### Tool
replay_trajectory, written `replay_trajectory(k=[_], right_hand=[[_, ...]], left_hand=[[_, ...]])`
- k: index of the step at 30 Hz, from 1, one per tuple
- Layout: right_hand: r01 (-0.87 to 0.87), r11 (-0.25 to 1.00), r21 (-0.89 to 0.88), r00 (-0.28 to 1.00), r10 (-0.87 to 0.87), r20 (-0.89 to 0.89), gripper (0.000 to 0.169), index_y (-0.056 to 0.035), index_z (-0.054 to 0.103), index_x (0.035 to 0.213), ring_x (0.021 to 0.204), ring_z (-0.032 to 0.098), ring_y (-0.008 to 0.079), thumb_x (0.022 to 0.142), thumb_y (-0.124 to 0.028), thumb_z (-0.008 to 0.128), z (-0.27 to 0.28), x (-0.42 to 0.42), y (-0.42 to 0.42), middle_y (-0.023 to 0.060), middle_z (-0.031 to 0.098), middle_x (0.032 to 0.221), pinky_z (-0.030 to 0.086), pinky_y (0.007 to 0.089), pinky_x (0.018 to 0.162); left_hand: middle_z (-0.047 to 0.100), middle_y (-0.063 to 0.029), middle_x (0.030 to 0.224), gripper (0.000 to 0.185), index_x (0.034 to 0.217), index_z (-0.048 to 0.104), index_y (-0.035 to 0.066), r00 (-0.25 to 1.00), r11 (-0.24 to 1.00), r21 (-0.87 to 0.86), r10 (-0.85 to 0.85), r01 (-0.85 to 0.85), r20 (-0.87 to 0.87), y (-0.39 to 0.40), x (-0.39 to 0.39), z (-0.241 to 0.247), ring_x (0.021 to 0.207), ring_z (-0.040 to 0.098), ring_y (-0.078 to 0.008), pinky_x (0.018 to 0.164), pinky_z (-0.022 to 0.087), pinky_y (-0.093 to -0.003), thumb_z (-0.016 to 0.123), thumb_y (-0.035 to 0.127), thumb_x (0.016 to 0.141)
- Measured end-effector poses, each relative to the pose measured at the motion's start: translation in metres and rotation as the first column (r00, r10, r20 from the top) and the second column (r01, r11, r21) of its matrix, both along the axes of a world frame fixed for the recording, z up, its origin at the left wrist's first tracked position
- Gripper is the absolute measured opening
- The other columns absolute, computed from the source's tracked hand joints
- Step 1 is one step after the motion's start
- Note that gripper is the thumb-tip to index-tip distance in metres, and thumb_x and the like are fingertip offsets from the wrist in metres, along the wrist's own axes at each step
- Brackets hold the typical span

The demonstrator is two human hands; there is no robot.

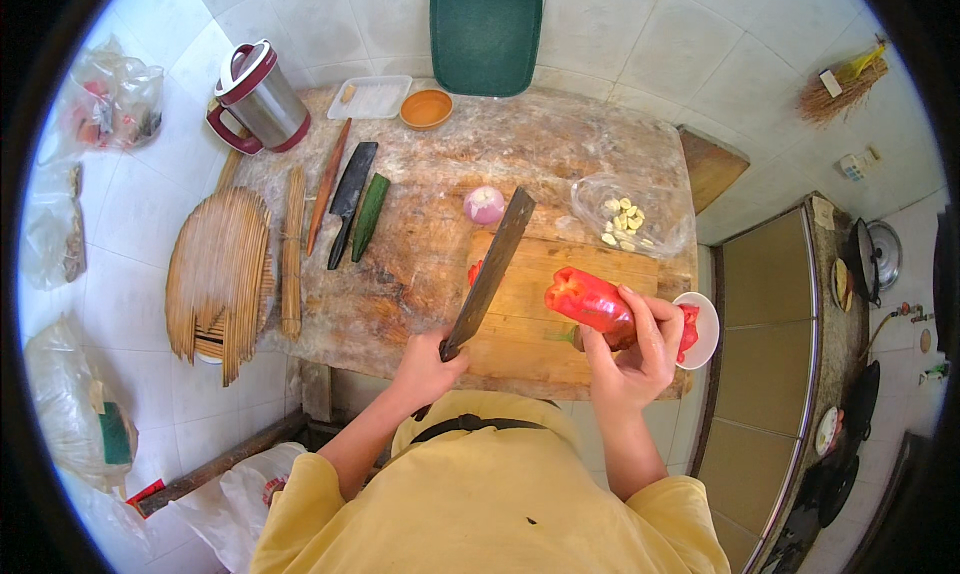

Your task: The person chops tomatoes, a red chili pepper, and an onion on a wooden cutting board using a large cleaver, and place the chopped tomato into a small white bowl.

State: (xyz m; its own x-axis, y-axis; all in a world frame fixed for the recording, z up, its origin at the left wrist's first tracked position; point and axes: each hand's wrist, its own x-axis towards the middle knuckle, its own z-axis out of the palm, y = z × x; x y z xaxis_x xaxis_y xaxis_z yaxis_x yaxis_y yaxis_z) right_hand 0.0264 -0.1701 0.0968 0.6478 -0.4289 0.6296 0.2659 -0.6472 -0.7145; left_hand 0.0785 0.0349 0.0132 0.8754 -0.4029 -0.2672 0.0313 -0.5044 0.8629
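Note:
My left hand [431,371] grips the handle of a kitchen cleaver [491,274], its blade slanting up over the left edge of a wooden cutting board [517,334]. Held in my right hand [637,349] above the board is a red bell pepper [589,300] with an opened end. A bit of red pepper [474,272] shows beside the blade. Under the held pepper lies a green stem piece [561,336], partly hidden. To the right, a white bowl [705,334] holds red pepper pieces [688,330]. Past the board sit a peeled purple onion [484,205] and garlic cloves [624,217] on a plastic bag [671,217].
On the table [420,236], left, lie a cucumber piece [370,217], a black knife [352,191], a wooden rolling pin [328,187] and a stick mat [221,266]. Along the back stand a soymilk maker [266,101], a plastic tray [371,97], an orange dish [426,110] and a green board [486,37].

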Motion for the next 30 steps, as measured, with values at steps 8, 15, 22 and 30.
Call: replay_trajectory(k=[8,15,22,30], right_hand=[[-0.008,0.996,0.093,0.995,0.017,-0.1,0.044,0.001,0.059,0.101,0.075,0.05,0.0158,0.059,0.001,0.072,0.012,-0.006,0.005,0.0077,0.048,0.088,0.043,0.0236,0.063],[-0.242,-0.21,0.947,0.82,0.478,0.316,0.052,0.0021,0.037,0.124,0.06,0.048,0.0187,0.084,-0.028,0.048,0.017,-0.001,0.003,0.0129,0.049,0.082,0.04,0.0207,0.05],[-0.256,-0.893,0.37,0.453,0.227,0.862,0.052,0.0029,0.034,0.124,0.056,0.043,0.0179,0.083,-0.024,0.05,-0.012,0.002,-0.01,0.0147,0.047,0.081,0.036,0.0212,0.042],[-0.206,0.874,0.44,0.947,0.292,-0.136,0.045,-0.0017,0.054,0.105,0.077,0.05,0.02,0.065,-0.015,0.069,-0.007,0.001,-0.008,0.0107,0.051,0.089,0.043,0.029,0.068]], left_hand=[[0.041,-0.0099,0.05,0.021,0.083,0.055,-0.003,0.993,0.998,-0.018,0.058,-0.06,-0.104,0.001,-0.003,0.002,0.047,0.04,-0.0126,0.046,0.036,-0.0301,0.056,0.014,0.071],[0.044,-0.0062,0.049,0.018,0.079,0.055,-0.003,0.986,0.996,-0.043,0.064,-0.072,-0.155,0.001,-0.003,0.002,0.044,0.044,-0.0118,0.044,0.037,-0.0297,0.056,0.013,0.071],[0.045,-0.0031,0.047,0.016,0.08,0.055,-0.003,0.97,0.988,-0.101,0.09,-0.115,-0.224,0.0,-0.003,0.007,0.039,0.046,-0.0103,0.039,0.036,-0.0283,0.055,0.011,0.072],[0.045,-0.0061,0.049,0.02,0.082,0.055,-0.004,0.981,0.993,-0.022,0.112,-0.117,-0.156,0.003,-0.006,0.008,0.043,0.044,-0.0116,0.043,0.037,-0.0288,0.057,0.012,0.07]])
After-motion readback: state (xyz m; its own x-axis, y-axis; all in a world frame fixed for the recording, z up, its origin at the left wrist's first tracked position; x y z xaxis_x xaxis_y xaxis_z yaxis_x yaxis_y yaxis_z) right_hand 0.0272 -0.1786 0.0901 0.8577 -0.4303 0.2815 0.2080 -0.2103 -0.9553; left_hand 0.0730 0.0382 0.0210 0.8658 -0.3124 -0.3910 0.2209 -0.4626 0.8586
